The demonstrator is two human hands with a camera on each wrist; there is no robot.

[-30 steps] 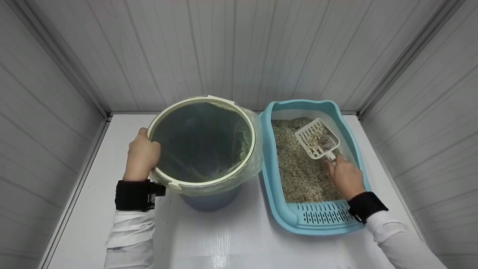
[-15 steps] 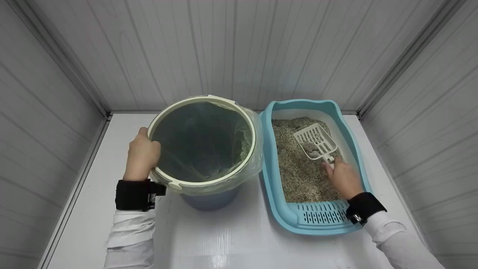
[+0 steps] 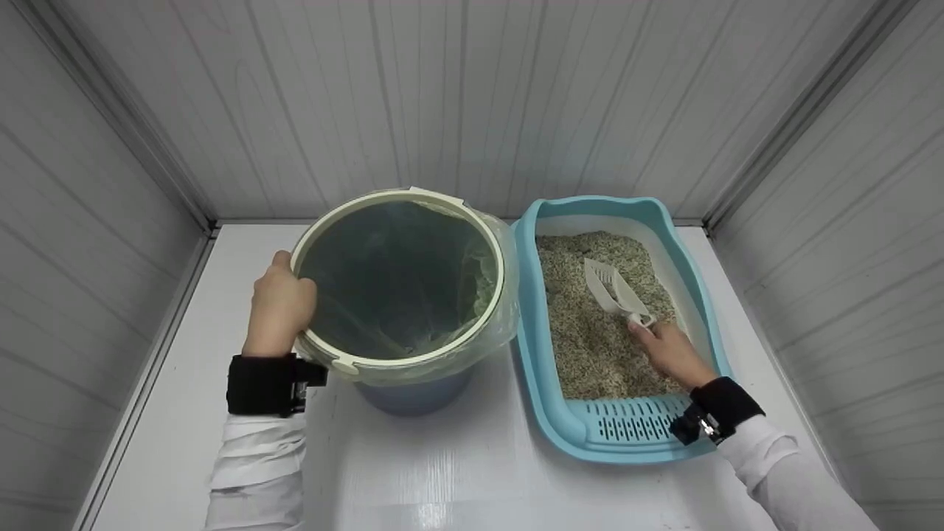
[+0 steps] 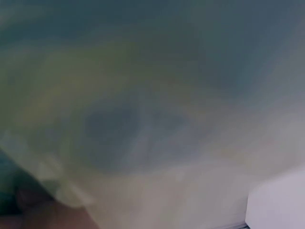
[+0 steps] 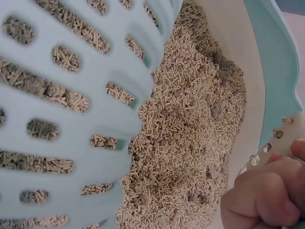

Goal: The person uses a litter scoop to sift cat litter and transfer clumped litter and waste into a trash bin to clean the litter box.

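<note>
In the head view my left hand point(image 3: 282, 306) grips the left rim of a round bin point(image 3: 413, 398) lined with a thin yellowish-green bag point(image 3: 501, 324). On the right, my right hand point(image 3: 675, 355) holds the handle of a pale slotted litter scoop point(image 3: 630, 299). The scoop is turned on its side above the litter point(image 3: 590, 354) in a blue litter box point(image 3: 528, 324); whether clumps lie inside it is hidden. In the right wrist view, fingers point(image 5: 264, 195) curl at the scoop point(image 5: 286, 136), beside pellet-like litter point(image 5: 181, 124). The left wrist view is badly blurred.
The bin and litter box stand side by side on a white tabletop point(image 3: 435, 472), the bag touching the box's left rim. The box has a slotted front ledge point(image 3: 582, 431). Grey panelled walls point(image 3: 457, 110) close off the back and both sides.
My right hand has rolled the scoop from nearly flat onto its side and brought it slightly nearer. Loose litter that lay in it a second ago no longer shows. The left hand stays still.
</note>
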